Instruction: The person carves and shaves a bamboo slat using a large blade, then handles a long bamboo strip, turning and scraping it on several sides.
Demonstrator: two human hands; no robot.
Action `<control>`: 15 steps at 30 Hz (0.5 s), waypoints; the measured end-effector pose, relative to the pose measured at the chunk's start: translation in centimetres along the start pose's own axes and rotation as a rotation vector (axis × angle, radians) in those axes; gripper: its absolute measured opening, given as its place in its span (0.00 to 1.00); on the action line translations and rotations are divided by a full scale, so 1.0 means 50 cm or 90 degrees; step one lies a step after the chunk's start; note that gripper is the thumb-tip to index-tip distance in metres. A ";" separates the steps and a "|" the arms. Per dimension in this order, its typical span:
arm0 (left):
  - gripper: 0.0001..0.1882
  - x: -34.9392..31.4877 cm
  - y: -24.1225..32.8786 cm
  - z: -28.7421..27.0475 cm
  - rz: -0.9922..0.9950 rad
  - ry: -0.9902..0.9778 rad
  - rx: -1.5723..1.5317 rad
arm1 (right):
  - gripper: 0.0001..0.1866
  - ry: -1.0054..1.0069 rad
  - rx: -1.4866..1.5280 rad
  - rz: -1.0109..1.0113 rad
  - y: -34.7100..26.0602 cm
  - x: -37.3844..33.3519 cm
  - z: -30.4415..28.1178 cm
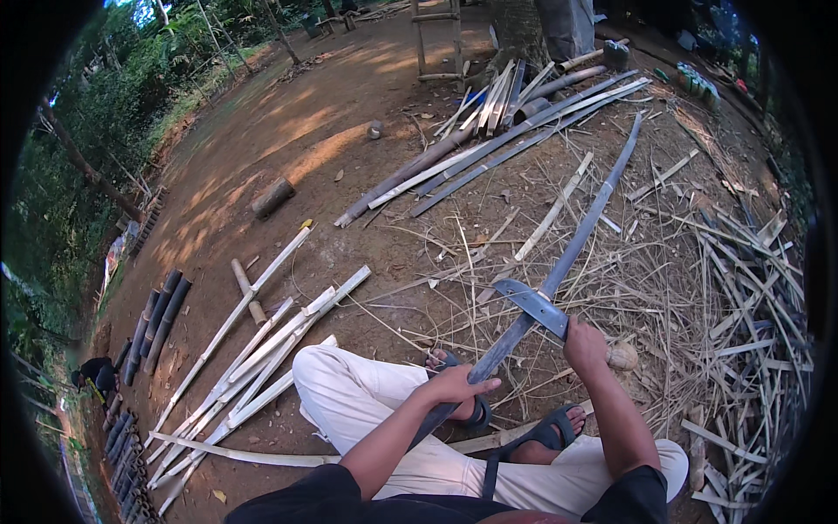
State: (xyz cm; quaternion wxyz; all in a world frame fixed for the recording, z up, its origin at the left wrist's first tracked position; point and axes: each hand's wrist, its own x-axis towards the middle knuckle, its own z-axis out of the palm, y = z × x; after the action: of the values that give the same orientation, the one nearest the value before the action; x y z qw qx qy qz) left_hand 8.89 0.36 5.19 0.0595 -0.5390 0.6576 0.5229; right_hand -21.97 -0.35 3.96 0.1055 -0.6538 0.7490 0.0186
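My left hand (454,384) is closed around a long, dark-skinned bamboo strip (580,240). This strip slants from my lap up toward the far right. In my right hand (585,342) is a machete, gripped by its handle, whose rounded pale end (621,356) shows beyond the fist. The broad grey machete blade (531,305) lies across the strip, ahead of my left hand. Whether its edge has entered the bamboo, I cannot tell. Both hands are above my bent legs and sandalled feet (552,435).
Split pale bamboo strips (249,371) lie at my left. Dark bamboo tubes (157,323) rest farther left. More bamboo poles and slats (497,144) are piled near a tree trunk (521,35). Shavings (646,284) litter the ground, and a heap of offcuts (751,358) is at right.
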 end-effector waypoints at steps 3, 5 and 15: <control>0.40 0.062 0.002 0.014 -0.044 -0.230 -0.584 | 0.16 0.011 -0.024 -0.023 -0.019 -0.006 0.009; 0.36 0.095 -0.033 0.010 -0.007 -0.343 -0.646 | 0.17 0.010 -0.008 -0.036 -0.020 -0.014 0.006; 0.25 -0.011 -0.015 0.069 -0.085 -0.078 -0.367 | 0.28 -0.021 -0.025 -0.219 -0.039 -0.096 0.002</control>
State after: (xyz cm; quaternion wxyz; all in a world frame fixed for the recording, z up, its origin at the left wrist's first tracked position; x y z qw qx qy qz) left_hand 8.03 3.43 3.54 -0.0219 -0.5435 0.4404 0.7143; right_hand -19.44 4.07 4.96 0.1067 -0.7738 0.6238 0.0260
